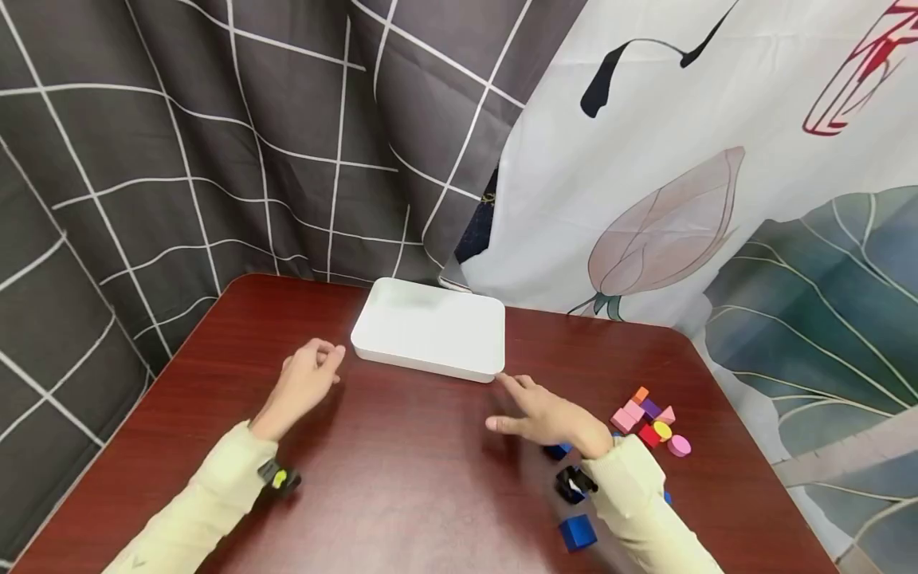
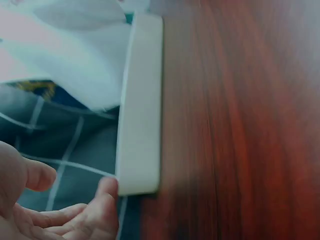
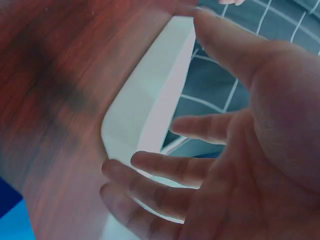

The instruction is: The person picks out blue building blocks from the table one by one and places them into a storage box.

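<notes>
A shallow white tray (image 1: 430, 368) lies near the back edge of the table. My left hand (image 1: 307, 381) hovers just off its left end with loosely bent fingers and nothing in them. In the left wrist view the tray's side wall (image 2: 141, 105) runs beside the fingertips (image 2: 107, 186). My right hand (image 1: 541, 414) is at the tray's front right corner, fingers spread and thumb apart, holding nothing. Its fingers (image 3: 165, 167) overlap the tray's end (image 3: 150, 85) in the right wrist view; I cannot tell whether they touch it.
Right of my right forearm lie small blocks: pink blocks (image 1: 628, 416), a red block (image 1: 649, 435), a yellow disc (image 1: 662, 431), a pink disc (image 1: 679, 446) and an orange block (image 1: 641, 395). Blue blocks (image 1: 578, 532) lie beside and under that forearm. Curtains (image 1: 287, 159) hang behind the table.
</notes>
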The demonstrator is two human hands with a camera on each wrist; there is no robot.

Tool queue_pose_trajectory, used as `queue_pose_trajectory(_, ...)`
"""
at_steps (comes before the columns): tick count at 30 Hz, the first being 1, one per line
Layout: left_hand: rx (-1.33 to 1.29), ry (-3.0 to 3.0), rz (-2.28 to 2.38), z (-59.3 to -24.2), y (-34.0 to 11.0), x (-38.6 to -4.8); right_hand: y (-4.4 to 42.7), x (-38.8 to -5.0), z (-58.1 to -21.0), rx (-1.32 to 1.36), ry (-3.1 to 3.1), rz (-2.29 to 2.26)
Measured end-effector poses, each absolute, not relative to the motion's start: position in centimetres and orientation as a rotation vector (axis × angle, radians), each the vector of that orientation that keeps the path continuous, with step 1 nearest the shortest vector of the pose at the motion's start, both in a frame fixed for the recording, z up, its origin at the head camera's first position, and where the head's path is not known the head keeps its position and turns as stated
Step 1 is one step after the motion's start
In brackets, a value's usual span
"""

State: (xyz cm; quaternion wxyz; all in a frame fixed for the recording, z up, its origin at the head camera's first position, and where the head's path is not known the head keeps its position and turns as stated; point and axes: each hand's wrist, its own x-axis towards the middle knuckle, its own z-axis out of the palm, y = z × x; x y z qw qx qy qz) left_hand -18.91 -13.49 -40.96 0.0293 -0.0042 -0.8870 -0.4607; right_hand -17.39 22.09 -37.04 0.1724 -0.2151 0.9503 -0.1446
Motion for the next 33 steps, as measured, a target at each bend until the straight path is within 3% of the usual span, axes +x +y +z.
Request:
queue_pose_trajectory(7, 0.062, -2.725, -1.474, -43.1, -12.6, -23.0, 21.6, -20.4, -37.8, -0.548, 2.66, -0.475)
queue_pose_trajectory(14, 0.042, -2.784, -1.47, -43.6, -11.8, -23.5, 21.6, -20.7, -38.4, -0.605, 2.678, -0.442)
queue_pose_trajectory(33, -0.106, -2.87, -1.366, -42.6, -13.1, -15.1, 22.0, -13.1, -37.7, -0.67, 2.664, -0.321)
